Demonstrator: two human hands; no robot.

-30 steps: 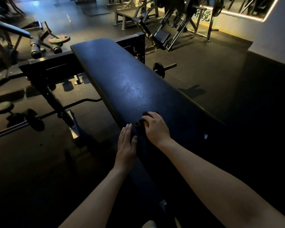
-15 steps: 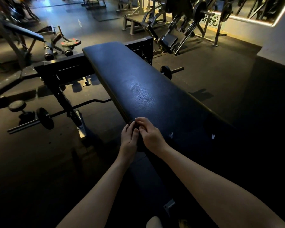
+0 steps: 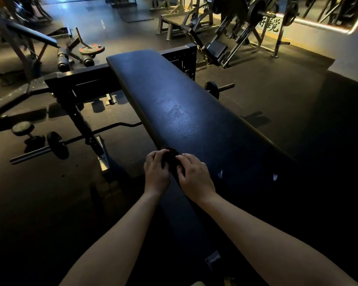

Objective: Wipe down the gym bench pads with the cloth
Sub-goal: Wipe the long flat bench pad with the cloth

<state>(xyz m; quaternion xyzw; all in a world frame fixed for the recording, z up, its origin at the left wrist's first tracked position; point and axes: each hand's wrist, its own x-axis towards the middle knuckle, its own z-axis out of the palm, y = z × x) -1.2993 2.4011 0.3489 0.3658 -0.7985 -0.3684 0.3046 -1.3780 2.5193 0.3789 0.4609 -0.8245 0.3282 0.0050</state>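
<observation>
1. Your dark cloth (image 3: 171, 157) lies bunched on the padded surface (image 3: 174, 100), at its near left edge.
2. Your left hand (image 3: 156, 172), at 8 o'clock of the cloth, and your right hand (image 3: 195, 178), at 4 o'clock, both grip it with curled fingers.
3. A barbell (image 3: 56, 144) lies on the floor at 9 o'clock.

Left grip (image 3: 156, 174) — flat before — now curls onto the cloth (image 3: 170, 156).
</observation>
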